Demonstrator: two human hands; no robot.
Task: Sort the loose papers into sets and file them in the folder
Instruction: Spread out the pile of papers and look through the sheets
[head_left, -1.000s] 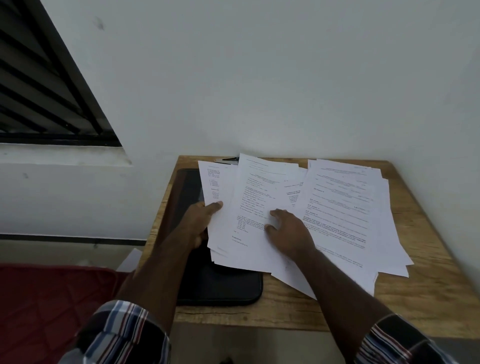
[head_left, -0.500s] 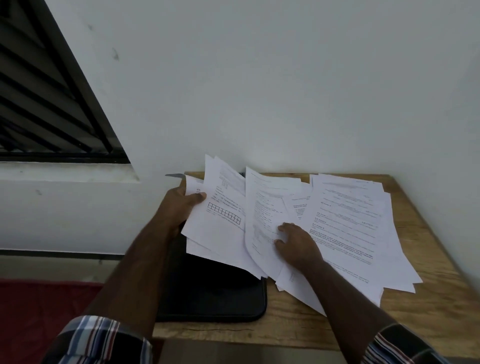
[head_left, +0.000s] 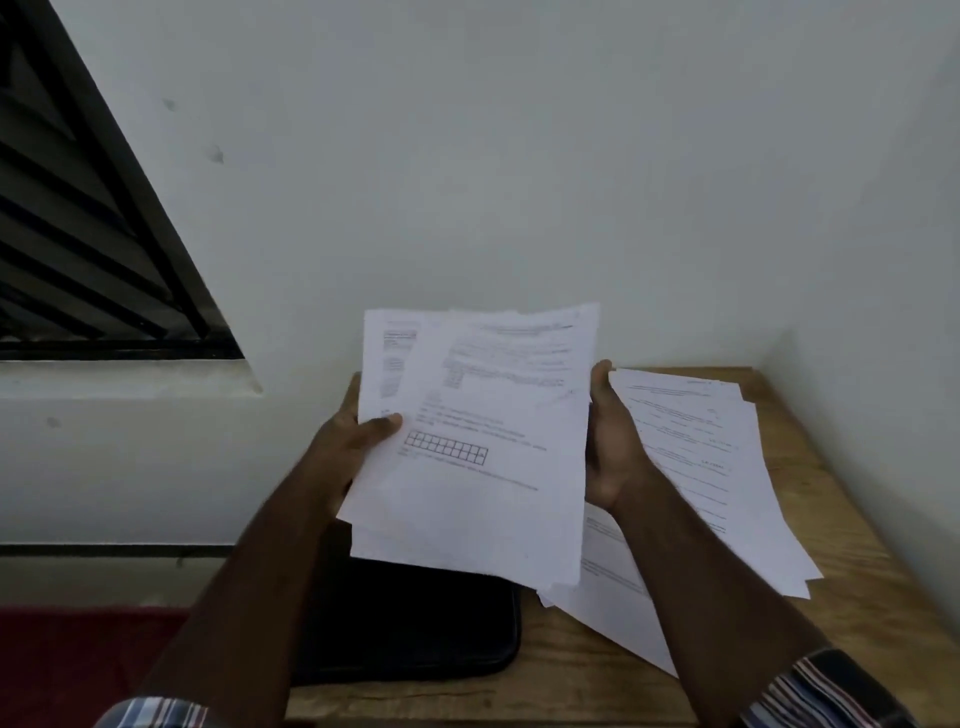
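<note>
Left hand (head_left: 353, 457) pinches a bundle of papers (head_left: 478, 447) by its edge, right hand (head_left: 608, 441) cups the other side, held up over the black folder (head_left: 415, 629) on the bench (head_left: 857, 613). Sheets aren't squared, so the lower ones could slide out onto the second pile (head_left: 717, 478) and mix the sets.

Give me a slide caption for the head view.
Both hands lift a stack of papers above a black folder.
</note>
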